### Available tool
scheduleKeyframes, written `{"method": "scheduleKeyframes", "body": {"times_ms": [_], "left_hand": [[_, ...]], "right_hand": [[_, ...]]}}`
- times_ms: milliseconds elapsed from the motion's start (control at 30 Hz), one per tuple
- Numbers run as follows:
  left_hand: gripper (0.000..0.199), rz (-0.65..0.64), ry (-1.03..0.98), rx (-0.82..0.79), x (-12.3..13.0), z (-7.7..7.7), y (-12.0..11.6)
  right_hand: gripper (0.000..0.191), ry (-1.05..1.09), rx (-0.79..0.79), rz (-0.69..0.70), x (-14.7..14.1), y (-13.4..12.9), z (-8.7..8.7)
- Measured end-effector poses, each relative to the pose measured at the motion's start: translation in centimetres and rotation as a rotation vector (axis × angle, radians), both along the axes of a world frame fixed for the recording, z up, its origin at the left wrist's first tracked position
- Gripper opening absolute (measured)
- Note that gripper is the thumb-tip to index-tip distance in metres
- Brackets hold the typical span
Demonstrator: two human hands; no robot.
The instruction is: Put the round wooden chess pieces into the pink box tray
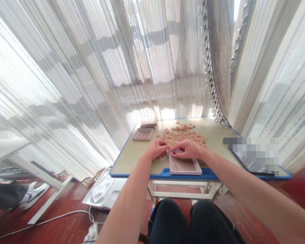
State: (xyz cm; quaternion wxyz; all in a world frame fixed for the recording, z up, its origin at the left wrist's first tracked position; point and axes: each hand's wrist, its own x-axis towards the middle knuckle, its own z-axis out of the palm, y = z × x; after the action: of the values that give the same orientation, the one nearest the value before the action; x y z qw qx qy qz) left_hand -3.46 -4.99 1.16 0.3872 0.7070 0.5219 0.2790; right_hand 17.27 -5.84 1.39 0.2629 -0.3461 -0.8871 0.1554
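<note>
A shallow pale wooden tray (185, 171) lies at the table's front edge, its near rim over the blue border. Over its far left corner is my right hand (189, 149), fingers bent and closed at a small round chess piece (173, 154) with a red mark. My left hand (158, 149) is just outside that corner, fingers curled and thumb reaching toward the right hand; what they hold, if anything, is hidden. Just beyond both hands spreads a heap of round wooden chess pieces (185, 135) with red and dark markings, partly covered by my fingers.
A second shallow tray (142, 134) lies at the table's far left, with a stack of flat boxes (148, 122) behind it. A dark-edged flat object (251, 157), partly pixelated, lies at the right. Curtains hang behind the table (132, 161). Another person's shoe (35, 195) shows at left.
</note>
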Motion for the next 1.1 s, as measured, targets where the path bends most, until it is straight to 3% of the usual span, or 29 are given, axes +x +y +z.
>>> {"method": "scheduleKeyframes", "body": {"times_ms": [500,767,1100], "left_hand": [[0.032,-0.064,0.055,0.001,0.34,0.57,0.03],[0.035,-0.068,0.087,0.007,0.35,0.53,0.12],[0.027,-0.077,0.143,-0.014,0.29,0.87,0.20]], "right_hand": [[0.018,-0.072,0.075,0.054,0.36,0.57,-0.42],[0.023,-0.095,0.095,-0.099,0.14,0.47,-0.30],[0.019,-0.111,0.104,0.056,-0.52,-0.16,0.35]]}}
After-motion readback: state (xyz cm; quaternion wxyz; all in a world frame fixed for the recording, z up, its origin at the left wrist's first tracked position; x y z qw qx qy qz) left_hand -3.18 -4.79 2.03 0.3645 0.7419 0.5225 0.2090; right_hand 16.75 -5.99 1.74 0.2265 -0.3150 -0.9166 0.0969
